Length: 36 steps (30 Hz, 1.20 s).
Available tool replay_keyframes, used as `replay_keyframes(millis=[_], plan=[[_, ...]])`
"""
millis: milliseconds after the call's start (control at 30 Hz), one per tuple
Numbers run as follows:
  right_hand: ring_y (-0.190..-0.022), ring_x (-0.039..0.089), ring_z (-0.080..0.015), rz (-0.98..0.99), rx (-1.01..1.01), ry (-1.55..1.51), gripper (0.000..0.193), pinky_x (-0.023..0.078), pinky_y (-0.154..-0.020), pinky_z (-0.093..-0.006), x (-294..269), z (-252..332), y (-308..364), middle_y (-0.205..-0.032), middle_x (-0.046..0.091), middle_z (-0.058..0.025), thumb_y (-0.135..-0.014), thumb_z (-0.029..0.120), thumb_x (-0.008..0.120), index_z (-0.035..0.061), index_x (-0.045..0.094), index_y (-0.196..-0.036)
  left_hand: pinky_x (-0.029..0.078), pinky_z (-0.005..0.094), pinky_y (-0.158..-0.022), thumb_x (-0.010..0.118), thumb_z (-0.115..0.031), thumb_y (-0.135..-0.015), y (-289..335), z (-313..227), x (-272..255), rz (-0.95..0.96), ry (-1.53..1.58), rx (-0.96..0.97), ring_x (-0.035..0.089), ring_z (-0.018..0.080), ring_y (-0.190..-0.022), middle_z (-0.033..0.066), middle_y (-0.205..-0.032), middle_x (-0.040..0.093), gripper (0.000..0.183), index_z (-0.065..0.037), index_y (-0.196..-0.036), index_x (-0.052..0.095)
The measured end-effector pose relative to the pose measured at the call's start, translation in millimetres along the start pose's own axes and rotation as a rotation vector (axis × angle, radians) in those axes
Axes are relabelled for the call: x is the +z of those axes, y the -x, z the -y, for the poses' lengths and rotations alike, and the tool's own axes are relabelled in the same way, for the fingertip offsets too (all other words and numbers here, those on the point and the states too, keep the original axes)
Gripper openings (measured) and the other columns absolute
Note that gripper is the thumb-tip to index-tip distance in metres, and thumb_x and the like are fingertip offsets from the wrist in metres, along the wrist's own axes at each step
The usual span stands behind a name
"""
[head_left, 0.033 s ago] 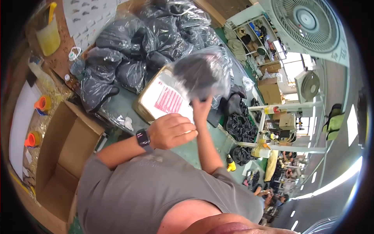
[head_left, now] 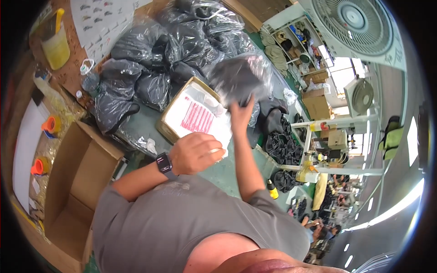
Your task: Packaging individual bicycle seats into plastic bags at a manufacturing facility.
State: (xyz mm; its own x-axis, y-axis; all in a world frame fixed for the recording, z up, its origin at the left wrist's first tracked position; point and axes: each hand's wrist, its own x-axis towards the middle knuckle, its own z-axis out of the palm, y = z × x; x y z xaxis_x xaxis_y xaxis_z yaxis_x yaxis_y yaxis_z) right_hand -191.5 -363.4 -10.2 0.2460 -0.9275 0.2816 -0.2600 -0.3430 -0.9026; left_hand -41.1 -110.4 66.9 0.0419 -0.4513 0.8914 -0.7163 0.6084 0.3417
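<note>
My right hand (head_left: 241, 116) reaches forward and grips a bagged dark item (head_left: 239, 77), blurred by motion. It is wrapped in clear plastic, and I cannot make out its exact kind. Below and to its left is an open carton (head_left: 170, 123) holding a white sheet with red stripes (head_left: 198, 117). My left hand (head_left: 195, 154), with a dark watch on the wrist, is at the carton's near edge. Its fingers are curled together, with a bit of white at the fingertips; what they pinch is mostly hidden.
Several plastic-wrapped black items (head_left: 182, 41) are heaped across the far table. An open cardboard box (head_left: 75, 177) stands at left, near orange tape rolls (head_left: 51, 123). Black shoes (head_left: 280, 145) crowd the right, beside a white rack (head_left: 341, 172). A fan (head_left: 353, 18) is at upper right.
My right hand has moved slightly away from me and to the right with the bagged item, uncovering more of the carton's far end. My left hand has barely moved.
</note>
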Motion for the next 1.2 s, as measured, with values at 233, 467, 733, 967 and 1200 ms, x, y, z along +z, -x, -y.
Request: replay_keyframes(millis=[233,467,733,967,1200], plan=[[-0.115,0.065,-0.046,0.167,-0.073,0.524,0.052,0.052,-0.099,-0.051,23.1,-34.3,-139.2,-0.12,0.068,-0.0335,-0.088,0.026,0.074,-0.008,0.063,-0.126,0.057,0.0418,-0.074,0.075,-0.009,-0.089,62.6,-20.0,-4.1,0.378,0.015,-0.409,0.069,0.0293,-0.088,0.0101,-0.098,0.073,0.021,-0.006,-0.11,0.075],[-0.077,0.072,-0.0286,0.346,0.009,0.166,0.041,0.057,-0.073,-0.0382,5.6,-74.0,145.8,-0.093,0.076,-0.0168,-0.095,0.017,0.073,0.0031,0.069,-0.133,0.056,0.0449,-0.077,0.072,-0.016,-0.092,121.8,-26.4,15.3,0.73,-0.097,-0.6,0.068,0.0312,-0.09,0.0071,-0.095,0.07,0.018,-0.011,-0.109,0.072],[-0.085,0.074,-0.0362,0.342,0.615,0.38,0.041,0.058,-0.078,-0.0497,-207.4,-148.4,304.1,-0.093,0.077,-0.0189,-0.093,0.027,0.072,0.0068,0.072,-0.13,0.056,0.0488,-0.084,0.074,-0.022,-0.091,105.3,-18.8,137.7,1.27,0.052,-0.425,0.068,0.0358,-0.1,0.013,-0.106,0.071,0.031,-0.009,-0.119,0.07],[-0.107,0.07,-0.0456,0.226,0.92,0.628,0.064,0.057,-0.092,-0.0533,-335.7,-246.4,356.2,-0.112,0.074,-0.0273,-0.087,0.031,0.077,0.0008,0.06,-0.14,0.055,0.0493,-0.089,0.076,-0.019,-0.091,72.4,-57.3,297.6,1.699,0.176,-0.028,0.069,0.0396,-0.104,0.0185,-0.113,0.072,0.041,-0.006,-0.129,0.067],[-0.112,0.069,-0.0432,-0.155,0.78,0.352,0.059,0.057,-0.094,-0.052,-462.7,-326.3,343.3,-0.122,0.072,-0.0249,-0.084,0.03,0.079,0.0009,0.063,-0.134,0.054,0.0498,-0.089,0.075,-0.019,-0.092,47.9,-129.0,403.9,1.649,0.223,0.052,0.067,0.042,-0.104,0.0216,-0.115,0.07,0.047,-0.003,-0.135,0.064]])
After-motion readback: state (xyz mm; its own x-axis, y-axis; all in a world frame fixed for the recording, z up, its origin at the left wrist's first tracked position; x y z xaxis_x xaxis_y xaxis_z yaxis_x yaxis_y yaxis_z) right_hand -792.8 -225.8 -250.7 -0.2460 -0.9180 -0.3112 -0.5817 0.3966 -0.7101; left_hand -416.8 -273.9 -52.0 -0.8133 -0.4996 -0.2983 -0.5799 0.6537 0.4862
